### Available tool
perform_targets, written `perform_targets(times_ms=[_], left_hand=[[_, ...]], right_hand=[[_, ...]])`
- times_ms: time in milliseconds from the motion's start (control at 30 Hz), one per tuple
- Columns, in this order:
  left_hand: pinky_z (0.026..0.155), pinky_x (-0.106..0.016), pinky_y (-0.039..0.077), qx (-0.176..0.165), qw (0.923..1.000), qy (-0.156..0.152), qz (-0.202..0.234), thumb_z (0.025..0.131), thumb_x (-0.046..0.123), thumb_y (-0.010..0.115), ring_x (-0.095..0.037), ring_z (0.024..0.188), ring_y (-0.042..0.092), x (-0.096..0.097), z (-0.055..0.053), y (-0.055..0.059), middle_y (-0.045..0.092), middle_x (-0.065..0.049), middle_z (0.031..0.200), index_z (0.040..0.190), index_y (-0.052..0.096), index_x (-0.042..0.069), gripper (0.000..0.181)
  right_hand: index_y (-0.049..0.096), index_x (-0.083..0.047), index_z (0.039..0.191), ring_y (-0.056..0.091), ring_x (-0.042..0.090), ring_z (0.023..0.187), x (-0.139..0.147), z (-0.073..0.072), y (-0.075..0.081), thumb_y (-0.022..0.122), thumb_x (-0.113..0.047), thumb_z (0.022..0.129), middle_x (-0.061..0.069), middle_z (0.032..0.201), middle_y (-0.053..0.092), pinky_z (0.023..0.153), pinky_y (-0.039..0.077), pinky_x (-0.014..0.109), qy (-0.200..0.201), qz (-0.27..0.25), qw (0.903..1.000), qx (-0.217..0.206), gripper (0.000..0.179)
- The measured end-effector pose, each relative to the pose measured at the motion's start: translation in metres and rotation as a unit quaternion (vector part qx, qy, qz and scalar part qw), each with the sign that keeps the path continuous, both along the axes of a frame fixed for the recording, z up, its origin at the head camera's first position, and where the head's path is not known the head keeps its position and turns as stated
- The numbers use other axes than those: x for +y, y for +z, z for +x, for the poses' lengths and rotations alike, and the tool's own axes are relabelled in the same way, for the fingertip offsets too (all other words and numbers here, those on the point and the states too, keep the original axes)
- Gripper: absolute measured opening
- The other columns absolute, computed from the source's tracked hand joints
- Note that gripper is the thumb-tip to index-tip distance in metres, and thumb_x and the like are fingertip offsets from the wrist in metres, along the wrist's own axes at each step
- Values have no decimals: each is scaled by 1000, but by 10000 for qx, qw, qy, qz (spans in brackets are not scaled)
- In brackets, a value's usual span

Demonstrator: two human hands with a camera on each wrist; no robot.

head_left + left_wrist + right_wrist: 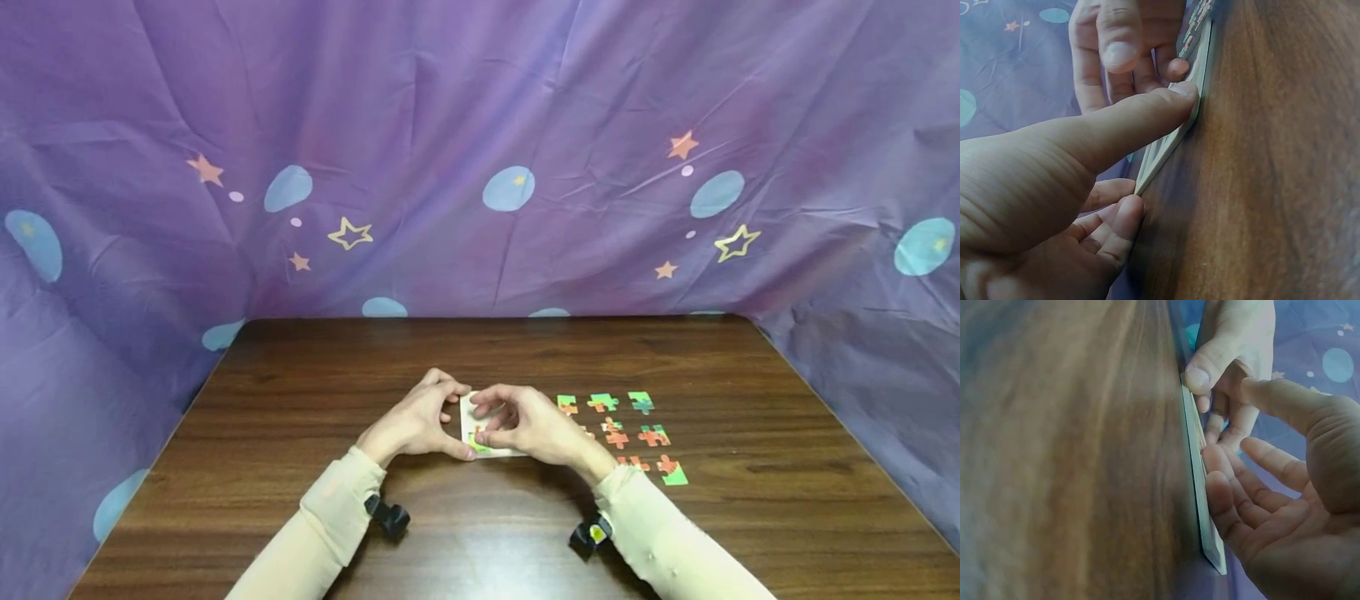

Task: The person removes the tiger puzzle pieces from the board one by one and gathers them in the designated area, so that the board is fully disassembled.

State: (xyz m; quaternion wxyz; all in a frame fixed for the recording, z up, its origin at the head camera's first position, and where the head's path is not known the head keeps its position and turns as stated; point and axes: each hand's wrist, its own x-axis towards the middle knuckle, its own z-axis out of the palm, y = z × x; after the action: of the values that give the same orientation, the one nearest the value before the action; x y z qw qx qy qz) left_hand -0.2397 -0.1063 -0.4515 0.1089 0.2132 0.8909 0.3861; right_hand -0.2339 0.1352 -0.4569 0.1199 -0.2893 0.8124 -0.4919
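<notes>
A pale, thin-rimmed puzzle tray [466, 410] lies flat on the table between the two hands. One green and orange puzzle piece [476, 442] shows in its near left corner. My left hand [420, 423] holds the tray's left side, thumb on the near rim [1172, 132] and fingers at the far corner. Over the tray is my right hand [536, 427], loosely curled, its lower fingertips [1217, 487] resting on the tray. Its thumb stands apart from those fingers, and nothing shows in its grasp. This hand hides much of the tray in the head view.
Several loose puzzle pieces [654, 435], green and orange, are spread in rough rows right of the tray, some partly behind the right wrist. The dark wooden table [300, 400] meets a purple patterned cloth [450, 125] at the back and sides.
</notes>
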Motion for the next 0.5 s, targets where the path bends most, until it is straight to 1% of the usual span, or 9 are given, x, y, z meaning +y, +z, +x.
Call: perform_targets(times_ms=[133, 267, 400, 500], left_hand=[[97, -29, 62, -60, 9999, -17, 85, 68, 19, 109, -21, 108, 69, -1, 0, 0, 51, -13, 144, 153, 60, -1, 100], [97, -28, 62, -64, 9999, -31, 122, 69, 20, 109, -21, 108, 69, -2, -1, 0, 51, -14, 145, 153, 60, -1, 100], [97, -29, 62, -30, 9999, -65, 85, 69, 22, 109, -21, 107, 70, -2, -2, 0, 51, -14, 145, 153, 60, 0, 100], [98, -31, 62, -57, 9999, -106, 106, 69, 21, 110, -22, 109, 71, -3, -2, -1, 51, -15, 146, 154, 60, 0, 101]], right_hand=[[69, 3, 139, 75, 15, 95, 1, 0, -1, 89, -5, 91, 15, 126, 77, 83, 65, 29, 1, 245, 9997, 62, 52], [73, -1, 134, 72, 13, 93, 1, 0, -2, 92, -7, 88, 8, 117, 78, 82, 63, 27, -12, 590, 9978, 312, 51], [74, -3, 133, 68, 12, 91, 2, 0, -4, 95, -9, 84, 6, 113, 72, 81, 62, 26, -51, 832, 9949, 568, 53], [75, -4, 133, 66, 12, 90, 4, -1, -6, 98, -12, 83, 6, 111, 66, 81, 61, 25, -42, 927, 9936, 637, 55]])
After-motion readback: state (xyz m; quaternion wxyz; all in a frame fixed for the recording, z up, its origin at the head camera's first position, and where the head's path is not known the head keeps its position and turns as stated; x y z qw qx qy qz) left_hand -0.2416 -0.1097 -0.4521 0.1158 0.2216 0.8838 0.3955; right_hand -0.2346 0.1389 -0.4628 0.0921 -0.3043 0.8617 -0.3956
